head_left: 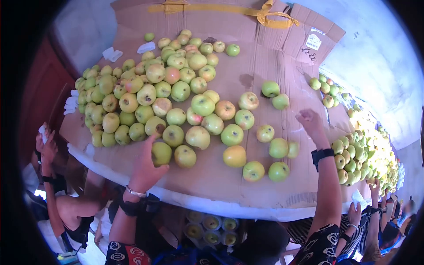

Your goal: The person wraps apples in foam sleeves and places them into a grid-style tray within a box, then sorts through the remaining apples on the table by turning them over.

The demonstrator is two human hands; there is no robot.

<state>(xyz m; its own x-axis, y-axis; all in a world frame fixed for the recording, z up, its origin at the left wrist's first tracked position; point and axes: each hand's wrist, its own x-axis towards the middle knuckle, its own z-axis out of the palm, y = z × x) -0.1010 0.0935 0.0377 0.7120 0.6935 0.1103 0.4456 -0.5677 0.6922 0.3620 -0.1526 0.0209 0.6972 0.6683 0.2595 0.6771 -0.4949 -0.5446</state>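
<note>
My left hand (148, 167) curves around a green apple (162, 154) at the near edge of a big apple pile (150, 95), thumb below it and fingers above. Beside it sit a yellow-green apple with a brownish patch (185, 156) and another green apple (173, 136). My right hand (312, 124) hovers over the cardboard to the right, fingers curled in, with no apple visible in it. Left of and below that hand, a green apple (293, 149) looks smeared by motion, touching or overlapping another green apple (278, 148). Two green apples (270, 88) lie farther back.
Cardboard (304, 185) covers the table, its back flap (221, 17) standing up with yellow tape. At right lies another large apple heap (353, 159), with other people's hands (374, 190) along it. A person's hand (47, 143) is at left. Packed apples (212, 229) sit under the table.
</note>
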